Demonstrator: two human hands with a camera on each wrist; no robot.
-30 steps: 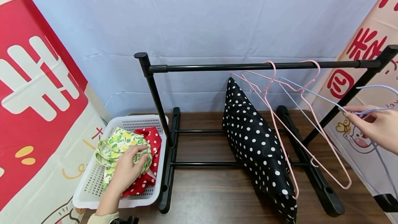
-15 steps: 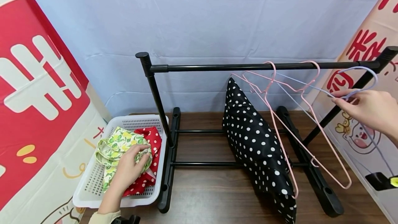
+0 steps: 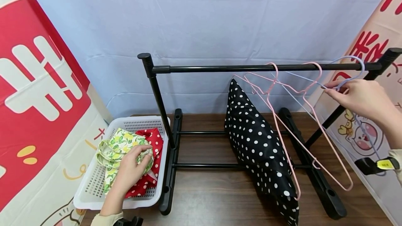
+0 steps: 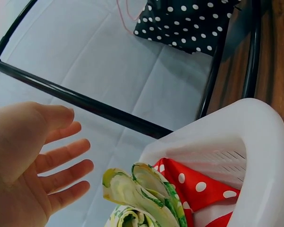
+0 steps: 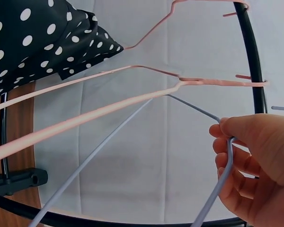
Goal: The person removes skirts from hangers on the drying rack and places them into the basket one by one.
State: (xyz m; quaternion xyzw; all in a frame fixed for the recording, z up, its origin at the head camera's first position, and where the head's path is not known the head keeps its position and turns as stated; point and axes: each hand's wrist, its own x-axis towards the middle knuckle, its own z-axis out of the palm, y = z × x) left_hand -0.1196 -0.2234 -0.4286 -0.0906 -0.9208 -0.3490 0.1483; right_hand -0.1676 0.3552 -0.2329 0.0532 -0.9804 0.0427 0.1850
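Observation:
My right hand [image 3: 361, 97] pinches a pale blue hanger [image 5: 92, 161] at its neck, near the rail's right end. In the head view its hook rises above the black rail [image 3: 220, 68] and overlaps it. My left hand [image 3: 130, 170] hovers over the white basket [image 3: 141, 204], its fingers spread and holding nothing in the left wrist view [image 4: 38, 165]. Beneath it lie a lemon-print cloth [image 3: 120, 140] and a red polka-dot cloth [image 3: 156, 145]. On the rail hang two pink hangers [image 3: 326, 136], the left one bearing a black polka-dot garment [image 3: 257, 138].
The black rack's left foot [image 3: 169, 180] stands close beside the basket, and its right foot [image 3: 329, 194] lies right of the garment. Two low crossbars [image 3: 204, 165] join them above the brown table [image 3: 213, 198]. Printed panels flank both sides; a pale cloth [image 3: 201, 20] hangs behind.
My right hand has moved left with the blue hanger, bringing its hook from the right edge of the view up to the rail. The left hand has stayed over the basket.

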